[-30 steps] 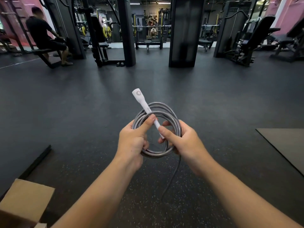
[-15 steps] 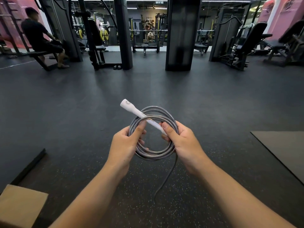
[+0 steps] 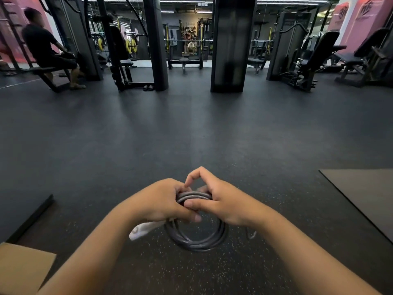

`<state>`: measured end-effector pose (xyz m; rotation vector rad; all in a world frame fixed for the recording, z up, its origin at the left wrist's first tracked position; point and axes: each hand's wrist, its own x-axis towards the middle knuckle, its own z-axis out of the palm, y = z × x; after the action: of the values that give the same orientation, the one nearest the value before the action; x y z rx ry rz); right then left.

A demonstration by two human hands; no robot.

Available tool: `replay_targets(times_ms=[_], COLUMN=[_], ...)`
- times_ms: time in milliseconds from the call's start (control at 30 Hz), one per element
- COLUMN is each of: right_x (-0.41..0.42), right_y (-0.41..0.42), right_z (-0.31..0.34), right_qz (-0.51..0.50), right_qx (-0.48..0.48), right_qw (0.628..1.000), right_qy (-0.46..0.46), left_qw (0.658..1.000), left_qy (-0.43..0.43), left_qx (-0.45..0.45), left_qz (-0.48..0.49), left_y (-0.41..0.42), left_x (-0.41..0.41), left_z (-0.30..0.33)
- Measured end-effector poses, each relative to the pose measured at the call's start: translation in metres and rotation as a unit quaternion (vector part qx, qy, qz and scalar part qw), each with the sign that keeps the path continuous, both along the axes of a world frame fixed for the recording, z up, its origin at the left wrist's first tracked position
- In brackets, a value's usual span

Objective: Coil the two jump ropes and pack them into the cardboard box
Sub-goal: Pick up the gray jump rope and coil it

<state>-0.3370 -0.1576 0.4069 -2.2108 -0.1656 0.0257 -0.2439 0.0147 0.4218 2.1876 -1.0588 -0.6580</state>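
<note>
Head view, nearest zone: the cardboard box [image 3: 23, 267] lies at the lower-left corner, cut off by the frame edge. Only a flat tan panel shows; its opening and its contents cannot be made out.

Middle zone: both hands hold one coiled jump rope [image 3: 196, 235] above the floor [image 3: 191, 135]. The left hand [image 3: 161, 203] grips the upper arc of the coil with curled fingers. The right hand [image 3: 221, 203] grips the same arc from the other side, thumb laid across the turns and index finger arched above them. Both grips are narrow and closed on the rope. The coil hangs below the hands as a ring, with its open face tilted toward the camera.

One white handle [image 3: 144, 229] projects down and to the left from beneath the left hand, with its long axis pointing toward the box. A short loose piece [image 3: 252, 234] shows below the right wrist; whether it is the rope's tail or the second handle cannot be told.

Key relation: the box lies to the left of and nearer than the coil, on the left hand's side. Judgement: the left hand is better placed to carry the coil over.

Hidden items: the second jump rope is not visible, and the hands cover the top of the coil.

Far zone: a dark mat [image 3: 365, 196] lies to the right, with gym machines [image 3: 302, 58] and a seated person [image 3: 46, 50] beyond.
</note>
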Motion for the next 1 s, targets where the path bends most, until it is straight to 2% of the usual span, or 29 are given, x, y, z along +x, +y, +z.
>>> replay_targets(times_ms=[100,233,333,433,500,567,633,700,800,867,933,1000], right_x=[-0.001,0.0,0.0,-0.002,-0.002,-0.002,0.0,0.002,0.004,0.005,0.005,0.004], right_y=[-0.003,-0.006,-0.009,-0.028,-0.048,-0.065,-0.071,-0.063,-0.026,0.006,0.031,0.043], right_z=[0.001,0.001,0.001,0.001,-0.006,-0.014,-0.02,-0.023,-0.023,-0.023,-0.024,-0.021], right_qz=[-0.008,-0.025,-0.057,-0.096,-0.138,-0.181,-0.206,-0.201,-0.154,-0.127,-0.136,-0.167], right_qx=[0.01,0.0,0.061,0.118,0.122,0.097,0.095,0.111,0.207,0.263,0.3,0.315], right_qw=[0.999,0.996,0.988,0.98,0.974,0.97,0.968,0.971,0.966,0.956,0.944,0.933], right_qy=[-0.033,-0.086,-0.127,-0.132,-0.135,-0.129,-0.104,-0.07,-0.003,0.01,-0.021,-0.043], left_qw=[0.985,0.986,0.986,0.974,0.938,0.864,0.79,0.748,0.689,0.643,0.629,0.652], left_qy=[0.15,0.121,0.12,0.146,0.204,0.275,0.309,0.316,0.335,0.361,0.361,0.34], left_qx=[-0.082,-0.113,-0.115,-0.175,-0.273,-0.393,-0.485,-0.525,-0.557,-0.573,-0.566,-0.535], left_qz=[0.018,0.011,0.004,0.016,0.068,0.149,0.213,0.256,0.32,0.358,0.392,0.417], left_y=[-0.006,-0.011,-0.008,0.0,0.005,0.007,0.005,-0.005,-0.03,-0.044,-0.052,-0.053], left_x=[-0.008,-0.016,-0.012,-0.002,0.004,0.01,0.013,0.011,-0.005,-0.016,-0.022,-0.025], left_z=[-0.005,-0.012,-0.012,-0.004,0.0,0.004,0.007,0.007,-0.004,-0.014,-0.023,-0.028])
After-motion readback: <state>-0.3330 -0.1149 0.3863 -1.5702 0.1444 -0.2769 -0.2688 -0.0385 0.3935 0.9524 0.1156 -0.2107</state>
